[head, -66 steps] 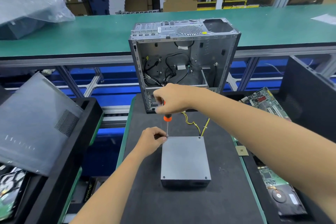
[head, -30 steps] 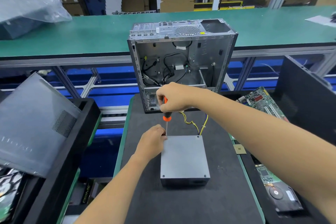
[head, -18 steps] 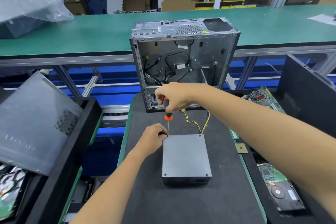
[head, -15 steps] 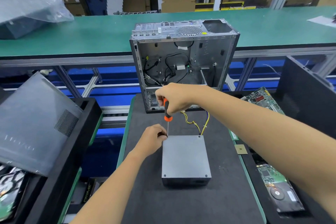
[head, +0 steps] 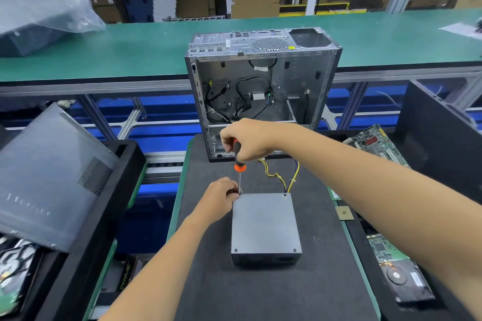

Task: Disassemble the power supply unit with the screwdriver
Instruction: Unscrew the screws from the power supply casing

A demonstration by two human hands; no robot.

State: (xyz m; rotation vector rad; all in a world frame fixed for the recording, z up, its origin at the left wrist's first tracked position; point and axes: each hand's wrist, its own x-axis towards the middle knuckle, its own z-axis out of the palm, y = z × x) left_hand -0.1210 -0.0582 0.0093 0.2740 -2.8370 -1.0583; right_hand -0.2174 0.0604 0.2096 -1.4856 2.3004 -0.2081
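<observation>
One power supply unit (head: 264,224), one screwdriver (head: 238,161), two hands

Both forearms bare; no sleeves, gloves, watch or rings visible on left hand (head: 217,197), right hand (head: 247,139).

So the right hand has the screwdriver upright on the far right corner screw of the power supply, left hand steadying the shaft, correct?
Not quite. The head view shows the screwdriver tip at the far left corner of the power supply, not the far right. The rest holds: the right hand grips the handle with the tool upright, and the left hand steadies the shaft near that corner.
</observation>
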